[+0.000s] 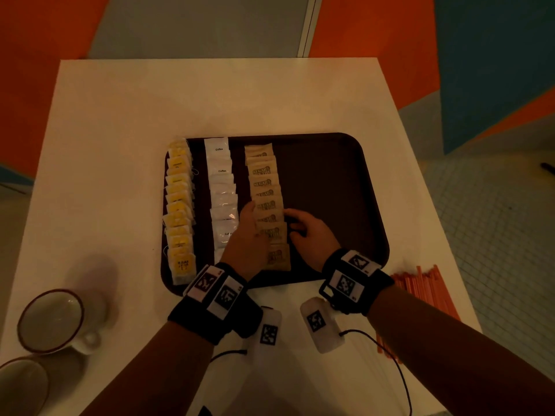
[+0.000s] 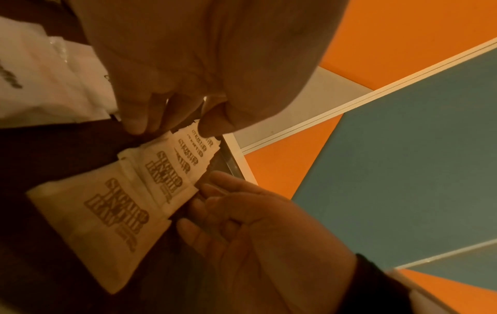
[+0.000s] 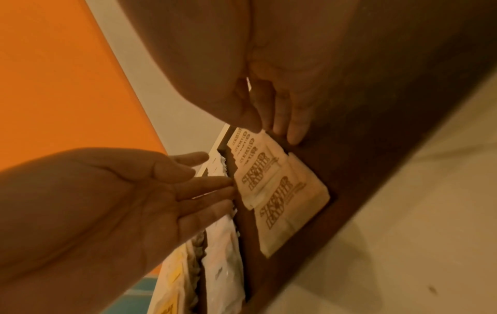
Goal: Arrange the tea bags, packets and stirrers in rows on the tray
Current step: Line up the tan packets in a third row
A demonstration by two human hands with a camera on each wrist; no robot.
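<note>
A dark brown tray (image 1: pixel 330 181) lies on the white table and carries three rows: yellow tea bags (image 1: pixel 178 205) on the left, white coffee packets (image 1: pixel 223 193) in the middle, and brown sugar packets (image 1: pixel 265 187) beside them. My left hand (image 1: pixel 250 226) touches the left edge of the sugar row (image 2: pixel 161 180) with straight fingers (image 3: pixel 204 184). On the row's right edge rests my right hand (image 1: pixel 303 229), its fingers (image 2: pixel 204 191) also straight against the packets (image 3: pixel 277 191). Neither hand holds anything. A pile of orange stirrers (image 1: pixel 426 289) lies on the table right of the tray.
Two white cups (image 1: pixel 51 321) (image 1: pixel 21 385) stand at the table's near left corner. The tray's right half (image 1: pixel 336 220) is bare. The table (image 1: pixel 210 97) stretches on behind the tray, with an orange and blue wall beyond it.
</note>
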